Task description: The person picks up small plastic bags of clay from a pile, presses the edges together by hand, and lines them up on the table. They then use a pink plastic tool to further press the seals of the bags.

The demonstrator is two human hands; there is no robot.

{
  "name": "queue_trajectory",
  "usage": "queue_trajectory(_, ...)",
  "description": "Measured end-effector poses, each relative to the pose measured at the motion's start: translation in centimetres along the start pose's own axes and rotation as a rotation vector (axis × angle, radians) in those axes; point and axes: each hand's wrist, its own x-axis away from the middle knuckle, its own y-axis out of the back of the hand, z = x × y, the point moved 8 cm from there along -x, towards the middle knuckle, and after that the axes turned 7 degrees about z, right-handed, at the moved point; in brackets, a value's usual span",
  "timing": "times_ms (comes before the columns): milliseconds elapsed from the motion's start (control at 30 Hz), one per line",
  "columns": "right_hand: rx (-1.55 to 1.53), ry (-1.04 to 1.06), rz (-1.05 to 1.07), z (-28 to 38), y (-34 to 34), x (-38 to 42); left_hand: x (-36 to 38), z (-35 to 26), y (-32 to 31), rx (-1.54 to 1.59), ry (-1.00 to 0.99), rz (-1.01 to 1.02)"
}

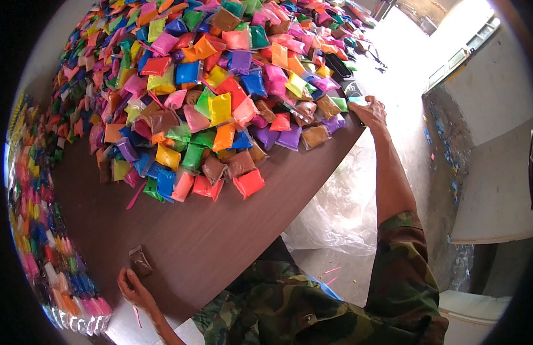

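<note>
At the table's right edge, my right hand [367, 112] is closed with its fingers on a small dark object with a pale top [357, 101], beside the big pile of colourful packets [220, 109]. My left hand [134, 287] rests near the table's lower left edge, its fingers curled and close together. Just above it lies a brown packet [141, 261] on the table, apart from the pile. A thin pink strip [137, 317] hangs below my left hand; whether the fingers hold it is hard to tell.
The brown table [220, 230] carries the pile. Rows of bagged packets [54, 247] line the left side. Clear plastic sheeting [341, 207] lies below the table's right edge. White boards [496, 190] stand at the right, with scraps on the floor [427, 155].
</note>
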Motion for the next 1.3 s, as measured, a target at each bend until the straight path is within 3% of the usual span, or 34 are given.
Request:
queue_trajectory(433, 0.026, 0.022, 0.035, -0.3, -0.2, -0.5, -0.2, 0.9, -0.1, -0.008, -0.013, 0.022)
queue_trajectory(833, -0.197, 0.126, -0.184, -2.7, 0.8, 3.1, -0.2, 0.5, 0.0, -0.013, -0.008, 0.004)
queue_trajectory(933, -0.282, 0.175, -0.344, -4.1, 1.5, 4.3, -0.1, 0.8, -0.5, 0.059, -0.073, -0.033)
queue_trajectory(1000, -0.24, 0.362, -0.527, -5.2, 0.8, 4.4, 0.5, 0.6, -0.8, 0.125, -0.076, -0.065)
queue_trajectory(1100, -0.593, 0.654, -0.299, -3.0, -0.4, 8.2, 0.6, -2.0, 0.4, 0.088, -0.034, -0.057)
queue_trajectory(1233, -0.378, 0.592, -0.114, 7.1, 0.7, 23.4, 0.4, -4.1, 1.1, 0.159, -0.033, 0.026)
queue_trajectory(1267, -0.44, 0.771, -0.099, 8.4, -0.1, 26.0, 0.4, -4.7, 1.4, 0.13, -0.03, 0.035)
queue_trajectory(1300, -0.41, 0.74, -0.001, 9.0, -1.4, 28.1, 0.4, -5.4, 1.5, 0.106, -0.026, 0.047)
